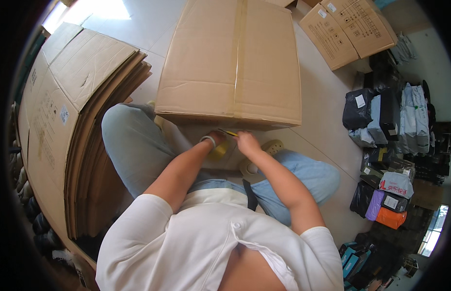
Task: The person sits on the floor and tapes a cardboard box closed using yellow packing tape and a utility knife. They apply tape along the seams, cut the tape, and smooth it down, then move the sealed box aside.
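Room: a pale tiled floor (322, 97) in a packing room — cartons and parcels all round, the person seated on the floor with knees spread.
Tape roll: a yellowish roll (218, 151) held low between the knees, just under the near edge of the big box.
Tape end: a short yellow strip (229, 132) runs from the roll up and to the right, toward the box edge — its long axis lies roughly left to right, across the person's front.
Left hand: (213, 141) curled round the roll from above, a pale band at the wrist; it carries the roll.
Right hand: (246, 141) just right of the roll, fingers pressed together on the free tape end, pinching it.
Nearer hand: both sit at the roll, almost touching; the left is on the roll itself, the right on the strip.
Box: a large closed carton (230, 63) lies straight ahead of the hands, touching distance, its taped centre seam running away from the person, in line with the gap between the hands.
Left side: a stack of flattened cartons (75, 126) leaning beside the left knee.
Right side: bagged parcels (390, 121), grey, black, purple and orange, well apart from the hands.
Far: two more cartons (346, 29) beyond the box.
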`<state>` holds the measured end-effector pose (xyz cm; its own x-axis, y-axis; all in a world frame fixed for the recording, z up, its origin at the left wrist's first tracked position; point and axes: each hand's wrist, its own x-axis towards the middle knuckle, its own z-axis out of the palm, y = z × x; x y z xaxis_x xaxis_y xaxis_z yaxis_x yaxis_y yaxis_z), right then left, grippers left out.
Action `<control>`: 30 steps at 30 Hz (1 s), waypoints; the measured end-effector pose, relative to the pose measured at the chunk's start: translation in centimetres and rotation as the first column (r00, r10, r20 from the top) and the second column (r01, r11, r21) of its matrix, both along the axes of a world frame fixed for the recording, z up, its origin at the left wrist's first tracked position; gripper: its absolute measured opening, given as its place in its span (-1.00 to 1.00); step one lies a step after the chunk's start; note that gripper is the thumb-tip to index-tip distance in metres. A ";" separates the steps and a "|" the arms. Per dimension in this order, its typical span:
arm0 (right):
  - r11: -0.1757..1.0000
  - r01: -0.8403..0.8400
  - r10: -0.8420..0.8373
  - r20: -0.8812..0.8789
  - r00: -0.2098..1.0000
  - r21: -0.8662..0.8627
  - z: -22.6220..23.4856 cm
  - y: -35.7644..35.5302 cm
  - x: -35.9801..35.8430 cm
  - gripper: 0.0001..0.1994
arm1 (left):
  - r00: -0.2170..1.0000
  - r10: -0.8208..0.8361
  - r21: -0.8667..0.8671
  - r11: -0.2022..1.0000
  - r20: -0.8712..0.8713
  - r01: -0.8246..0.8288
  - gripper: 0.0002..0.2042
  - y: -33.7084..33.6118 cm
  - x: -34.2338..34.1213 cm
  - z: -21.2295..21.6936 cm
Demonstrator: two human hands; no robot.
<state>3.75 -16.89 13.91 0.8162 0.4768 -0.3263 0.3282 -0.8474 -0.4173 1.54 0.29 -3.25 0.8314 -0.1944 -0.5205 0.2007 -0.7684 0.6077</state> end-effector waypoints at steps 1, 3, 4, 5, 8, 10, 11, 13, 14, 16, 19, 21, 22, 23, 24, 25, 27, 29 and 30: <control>0.994 -0.037 0.035 0.016 0.999 0.107 -2.2 0.2 -0.1 -0.80 | 0.997 0.012 -0.082 0.997 -0.071 -0.018 -0.60 -0.1 -0.4 2.3; 0.968 -0.116 0.109 0.043 0.993 0.225 -5.7 1.3 0.5 -0.80 | 0.969 0.048 -0.241 0.964 -0.242 -0.108 -0.60 0.7 -2.0 6.6; 0.960 -0.153 0.145 0.051 0.988 0.235 -6.9 2.1 1.2 -0.80 | 0.940 0.059 -0.321 0.931 -0.335 -0.173 -0.60 1.3 -2.9 7.5; 0.948 -0.201 0.192 0.058 0.980 0.248 -7.7 2.8 1.9 -0.80 | 0.920 0.089 -0.354 0.905 -0.382 -0.234 -0.60 2.3 -4.0 7.7; 0.927 -0.311 0.305 0.061 0.950 0.208 -8.7 3.7 3.5 -0.82 | 0.850 0.170 -0.380 0.838 -0.499 -0.391 -0.62 4.5 -5.7 9.5; 0.930 -0.252 0.240 0.076 0.968 0.267 -10.7 3.6 4.0 -0.83 | 0.814 0.215 -0.324 0.839 -0.539 -0.437 -0.65 5.0 -5.7 13.7; 0.929 -0.222 0.206 0.084 0.975 0.297 -11.5 3.7 4.5 -0.84 | 0.804 0.260 -0.334 0.809 -0.535 -0.484 -0.67 4.9 -5.7 14.3; 0.906 -0.300 0.290 0.077 0.954 0.300 -10.9 5.0 4.9 -0.84 | 0.770 0.349 -0.351 0.737 -0.534 -0.578 -0.70 4.7 -6.2 15.4; 0.892 -0.336 0.330 0.074 0.941 0.302 -10.7 5.8 5.1 -0.83 | 0.761 0.379 -0.358 0.713 -0.527 -0.603 -0.71 5.0 -6.0 16.1; 0.878 -0.322 0.304 0.105 0.947 0.354 -10.9 5.4 5.1 -0.82 | 0.742 0.424 -0.398 0.649 -0.519 -0.649 -0.73 4.4 -5.8 18.5; 0.942 -0.241 0.199 0.190 0.961 0.234 -13.6 2.8 6.3 -0.80 | 0.750 0.407 -0.448 0.618 -0.521 -0.646 -0.75 4.8 -5.0 22.3; 0.976 -0.150 0.135 0.102 0.986 0.160 -14.3 2.1 6.6 -0.77 | 0.727 0.460 -0.545 0.481 -0.510 -0.687 -0.77 5.1 -5.1 23.1; 0.985 -0.104 0.108 -0.022 0.994 0.136 -13.6 2.0 7.4 -0.75 | 0.711 0.477 -0.590 0.403 -0.517 -0.700 -0.78 4.8 -5.1 24.2; 0.993 -0.058 0.073 -0.144 0.987 0.106 -12.9 1.8 7.5 -0.73 | 0.702 0.484 -0.588 0.391 -0.522 -0.708 -0.79 5.1 -5.1 25.6; 0.989 -0.034 0.062 -0.190 0.980 0.144 -11.3 2.1 6.8 -0.74 | 0.705 0.516 -0.644 0.334 -0.486 -0.688 -0.79 5.1 -5.6 26.7; 0.983 -0.014 0.058 -0.233 0.971 0.184 -8.7 3.0 6.0 -0.74 | 0.702 0.556 -0.698 0.277 -0.445 -0.661 -0.79 5.2 -6.2 27.5; 0.937 0.044 0.014 -0.165 0.986 0.346 -5.7 3.0 4.6 -0.80 | 0.698 0.614 -0.784 0.198 -0.369 -0.588 -0.74 5.0 -6.5 28.6; 0.922 0.132 -0.125 -0.041 0.991 0.363 -0.7 3.2 2.9 -0.78 | 0.667 0.673 -0.815 0.162 -0.321 -0.556 -0.74 5.0 -7.1 29.8; 0.911 0.180 -0.202 0.023 0.979 0.372 1.8 2.9 2.2 -0.77 | 0.654 0.695 -0.832 0.145 -0.300 -0.536 -0.74 4.7 -7.3 30.6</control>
